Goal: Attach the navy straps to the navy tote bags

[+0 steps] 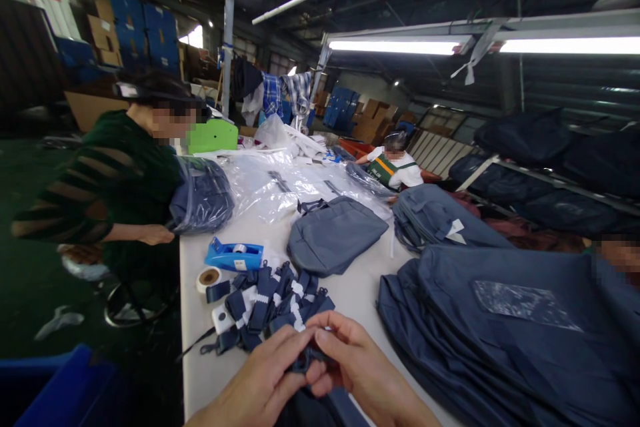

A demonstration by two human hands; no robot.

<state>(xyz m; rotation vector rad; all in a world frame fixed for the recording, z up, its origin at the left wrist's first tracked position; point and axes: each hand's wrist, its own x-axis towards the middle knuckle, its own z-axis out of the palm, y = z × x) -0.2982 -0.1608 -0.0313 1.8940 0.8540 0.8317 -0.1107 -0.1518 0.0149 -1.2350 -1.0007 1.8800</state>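
Head view: both hands, left hand (260, 380) and right hand (363, 367), pinch a dark blue strap (306, 361) at the near edge of the white worktop (200, 373), just near a pile of folded straps (273, 303).

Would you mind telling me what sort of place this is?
Most likely a bag factory's packing area: stacked navy bags, clear plastic bags and a tape dispenser crowd the worktable, with cartons stacked behind.

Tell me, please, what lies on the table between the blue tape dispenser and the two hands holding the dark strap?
In the head view, a pile of folded navy straps lies between the tape dispenser and the left hand and right hand, which pinch one strap.
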